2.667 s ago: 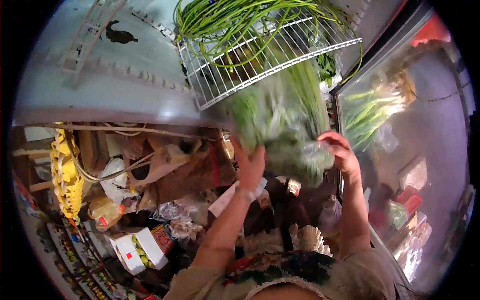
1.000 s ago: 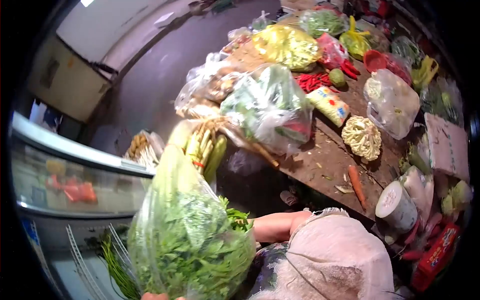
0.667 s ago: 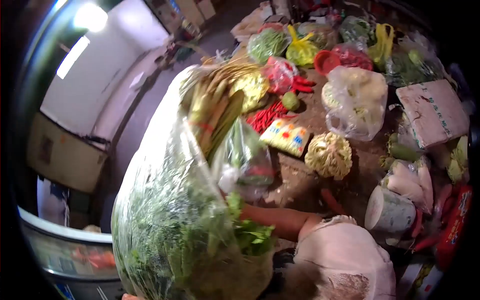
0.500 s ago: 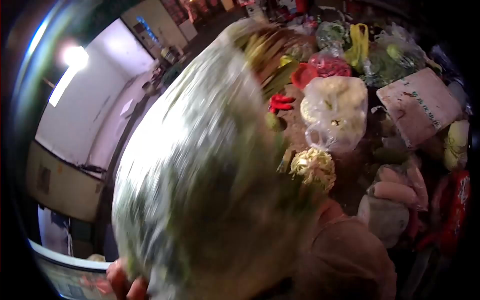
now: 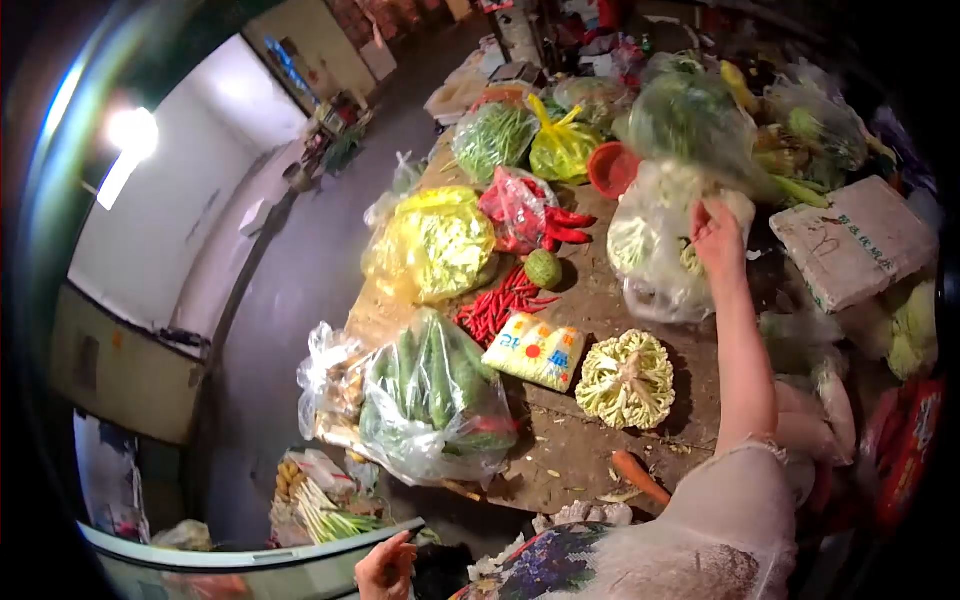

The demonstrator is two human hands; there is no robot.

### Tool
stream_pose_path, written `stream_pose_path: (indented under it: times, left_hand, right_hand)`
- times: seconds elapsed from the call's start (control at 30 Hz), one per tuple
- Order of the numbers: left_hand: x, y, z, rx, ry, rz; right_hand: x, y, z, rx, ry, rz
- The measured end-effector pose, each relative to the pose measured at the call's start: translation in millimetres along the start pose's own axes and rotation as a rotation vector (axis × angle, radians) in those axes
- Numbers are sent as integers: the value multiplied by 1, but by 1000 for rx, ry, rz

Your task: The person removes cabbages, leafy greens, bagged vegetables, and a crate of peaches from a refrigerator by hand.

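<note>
My right hand (image 5: 716, 235) is stretched over a clear bag of cauliflower (image 5: 645, 235), its fingers loosely bent with nothing visible in them. Just beyond it, a slightly blurred plastic bag of leafy greens (image 5: 690, 120) lies among other bags at the back right of the table (image 5: 560, 450). Low in the view, my left hand (image 5: 387, 568) is empty, with its fingers half curled and apart, beside the top edge of a glass case (image 5: 290, 556).
A bag of green vegetables (image 5: 430, 385), a yellow bag (image 5: 440, 240), red chillies (image 5: 500, 305), a printed packet (image 5: 535, 350), a bare cauliflower (image 5: 627, 380) and a carrot (image 5: 640, 477) lie on the table. A foam box (image 5: 855, 240) is at the right.
The large bag of greens, earlier carried close in front of me, is now at the table's back right. My right arm reaches out there, and both hands have come away from the bag.
</note>
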State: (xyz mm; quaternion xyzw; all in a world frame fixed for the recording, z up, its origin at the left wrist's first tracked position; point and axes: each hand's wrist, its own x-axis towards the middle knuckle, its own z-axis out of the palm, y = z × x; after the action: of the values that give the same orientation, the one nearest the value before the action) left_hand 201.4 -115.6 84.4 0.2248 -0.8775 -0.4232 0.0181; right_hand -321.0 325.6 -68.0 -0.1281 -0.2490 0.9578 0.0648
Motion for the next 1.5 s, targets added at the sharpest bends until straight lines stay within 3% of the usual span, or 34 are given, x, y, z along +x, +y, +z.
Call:
stream_pose_path:
  times: [0.03,0.1,0.3,0.37,0.4,0.5,0.53,0.6,0.63,0.77,0.87,0.93,1.13,1.2,1.33,1.47,1.5]
  left_hand:
    - [-7,-21,0,-73,-4,-36]
    - [-14,-50,10,-211,86,-106]
    - [-58,-57,9,-84,163,-42]
    - [-90,-79,10,-89,241,-62]
    - [-106,-93,8,-50,292,-41]
    - [-168,-122,14,-85,479,-191]
    - [-190,-133,16,-110,516,-241]
    - [-231,-152,20,-122,663,-294]
    - [-253,-161,17,-224,716,-382]
    - [-345,-204,19,-279,855,-528]
    - [-402,-207,3,-361,912,-753]
    - [-437,-229,4,-218,964,-785]
    - [-483,-288,-13,-252,1114,-824]
    - [-484,-300,-37,-211,1074,-967]
    - [-490,-386,-85,344,1144,-951]
    - [-489,-458,-131,574,1035,-1247]
    - [-487,-465,-145,502,1007,-1283]
  right_hand:
    - [-8,15,-5,35,-122,140]
    - [-37,54,4,-73,-153,251]
    - [-119,159,75,-273,-590,645]
    - [-154,190,87,-439,-787,551]
    - [-173,200,104,-380,-804,711]
    - [-232,237,129,-373,-1024,993]
    - [-270,251,141,-422,-898,981]
    - [-320,284,143,-444,-1041,1028]
    - [-353,296,149,-465,-1213,1070]
    - [-480,346,139,-595,-1242,1284]
    - [-557,366,123,-659,-1371,1481]
    - [-596,378,108,-698,-1424,1558]
    - [-661,395,85,-986,-1468,1613]
    - [-674,412,79,-1101,-1454,1577]
    - [-715,471,70,-1289,-1587,1645]
    - [-776,530,58,-1376,-1658,1699]
    - [-791,552,47,-1368,-1656,1754]
